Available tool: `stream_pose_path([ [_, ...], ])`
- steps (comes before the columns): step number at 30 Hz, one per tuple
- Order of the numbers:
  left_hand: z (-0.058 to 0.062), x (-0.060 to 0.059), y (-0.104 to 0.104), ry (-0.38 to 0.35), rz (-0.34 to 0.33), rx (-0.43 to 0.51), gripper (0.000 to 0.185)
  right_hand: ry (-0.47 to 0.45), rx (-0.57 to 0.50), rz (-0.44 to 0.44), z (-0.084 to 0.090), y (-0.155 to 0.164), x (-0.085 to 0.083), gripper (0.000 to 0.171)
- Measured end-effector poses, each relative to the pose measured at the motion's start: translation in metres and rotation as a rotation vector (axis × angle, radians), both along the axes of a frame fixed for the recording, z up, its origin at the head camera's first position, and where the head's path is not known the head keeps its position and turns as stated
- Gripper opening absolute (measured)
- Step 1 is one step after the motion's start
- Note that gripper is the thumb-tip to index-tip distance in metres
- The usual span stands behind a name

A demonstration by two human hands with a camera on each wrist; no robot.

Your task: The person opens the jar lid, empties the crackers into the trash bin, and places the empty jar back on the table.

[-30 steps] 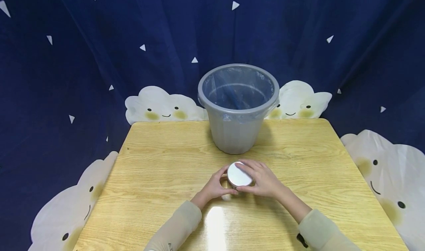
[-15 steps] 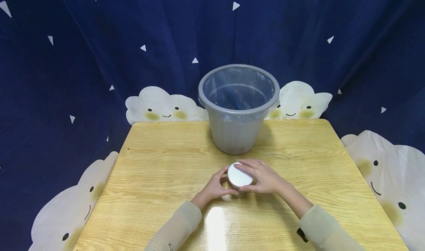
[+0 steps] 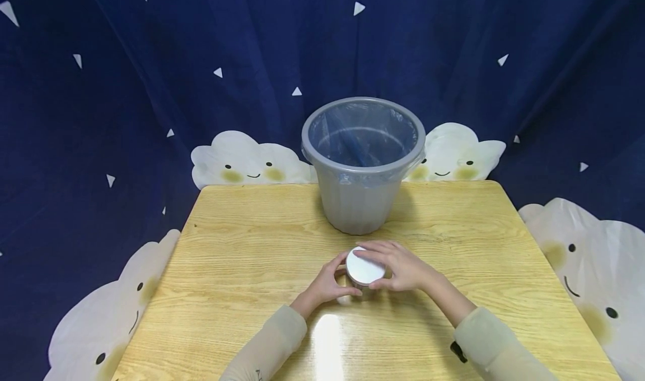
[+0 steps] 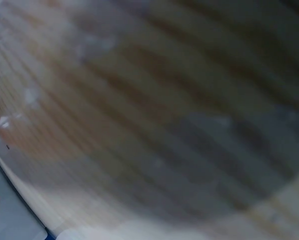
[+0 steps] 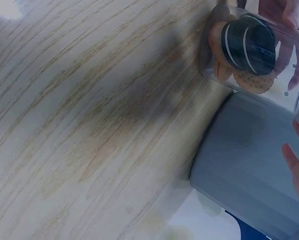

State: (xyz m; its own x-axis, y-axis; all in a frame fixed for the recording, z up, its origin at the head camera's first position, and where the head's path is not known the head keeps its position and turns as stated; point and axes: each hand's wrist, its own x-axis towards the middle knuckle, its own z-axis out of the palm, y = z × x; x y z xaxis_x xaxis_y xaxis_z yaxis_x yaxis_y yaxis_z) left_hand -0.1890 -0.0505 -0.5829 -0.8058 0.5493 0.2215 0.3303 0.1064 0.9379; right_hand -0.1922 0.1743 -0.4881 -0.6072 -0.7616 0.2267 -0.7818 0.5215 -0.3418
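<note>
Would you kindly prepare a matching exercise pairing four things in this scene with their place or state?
Things:
1. grey plastic bin
2. clear round jar with a white lid
3. left hand
4. right hand

Place or state:
A. curls over the lid's rim
B. lined with a clear bag, at the wooden table's far edge
C. grips the jar's side
D. stands on the table, holding cookies

Pairs: 1-B, 2-D, 3-C, 4-A

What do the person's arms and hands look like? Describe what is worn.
Both arms wear long, pale beige sleeves ending at the wrists. The left hand and right hand are bare, with no gloves. A small dark marking shows on the left sleeve, and a dark patch sits under the right sleeve.
</note>
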Motion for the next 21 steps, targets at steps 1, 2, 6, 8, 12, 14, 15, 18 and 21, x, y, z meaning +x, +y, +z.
stream_pose_path([
  [1,0.000,0.000,0.000,-0.002,0.000,0.002,0.091,0.003,0.002,0.005,0.000,0.000,0.000,0.071],
  [2,0.000,0.000,0.000,0.000,0.000,0.002,0.091,0.001,0.005,0.010,0.000,0.000,-0.001,0.071],
  [6,0.001,0.001,0.000,0.001,0.003,0.004,0.090,-0.030,0.007,0.027,0.003,0.000,-0.002,0.071],
  [8,0.000,0.001,0.000,0.001,0.007,0.001,0.091,-0.049,0.011,0.037,0.004,0.000,-0.003,0.072],
  [12,-0.002,0.001,0.000,0.008,0.010,-0.005,0.091,-0.081,0.032,0.050,0.009,0.000,-0.003,0.071],
  [14,-0.002,0.000,0.000,0.010,0.013,-0.005,0.091,-0.102,0.046,0.051,0.011,-0.001,-0.003,0.070],
  [15,-0.002,0.000,0.000,0.010,0.014,-0.006,0.091,-0.109,0.053,0.051,0.012,-0.001,-0.003,0.070],
  [18,-0.002,0.001,0.000,0.003,0.015,-0.011,0.092,-0.134,0.068,0.054,0.013,-0.002,-0.003,0.070],
  [21,-0.002,0.000,0.000,0.002,0.011,-0.011,0.092,-0.160,0.075,0.055,0.015,-0.003,-0.003,0.071],
])
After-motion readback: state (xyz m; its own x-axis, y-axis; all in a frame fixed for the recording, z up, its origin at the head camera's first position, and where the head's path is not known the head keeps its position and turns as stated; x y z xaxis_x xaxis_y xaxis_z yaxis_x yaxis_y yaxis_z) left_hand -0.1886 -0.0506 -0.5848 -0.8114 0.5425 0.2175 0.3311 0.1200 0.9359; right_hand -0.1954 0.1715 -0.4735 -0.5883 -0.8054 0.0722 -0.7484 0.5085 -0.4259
